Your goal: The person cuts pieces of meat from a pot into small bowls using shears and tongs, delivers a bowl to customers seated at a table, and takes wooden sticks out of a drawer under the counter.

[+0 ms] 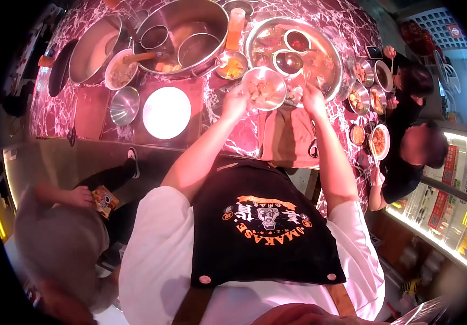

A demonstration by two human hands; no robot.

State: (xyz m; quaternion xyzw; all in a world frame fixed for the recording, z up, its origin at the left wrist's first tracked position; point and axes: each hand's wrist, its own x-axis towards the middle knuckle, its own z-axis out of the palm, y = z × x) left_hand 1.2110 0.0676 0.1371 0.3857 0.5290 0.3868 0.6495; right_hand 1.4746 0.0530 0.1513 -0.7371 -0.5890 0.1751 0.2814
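My left hand [235,103] grips the rim of a metal bowl [251,73] from its left side. Pale chunks of food [266,93] lie in that bowl, which is tilted towards me. My right hand [313,101] is closed at the near edge of a large round pan [335,59], to the right of the bowl. Small pieces of food show beside its fingers, but what it pinches is too unclear to name. Inside the pan are brown food in liquid and two small round containers, one with dark red contents [297,41].
Left stand a large pot [220,24], another pan [76,57], a white plate [166,113] and a metal cup [125,106]. An orange-filled bottle [235,30] is behind the bowl. Brown cloth [285,135] covers the near edge. People sit right with food bowls; another person [62,233] is left.
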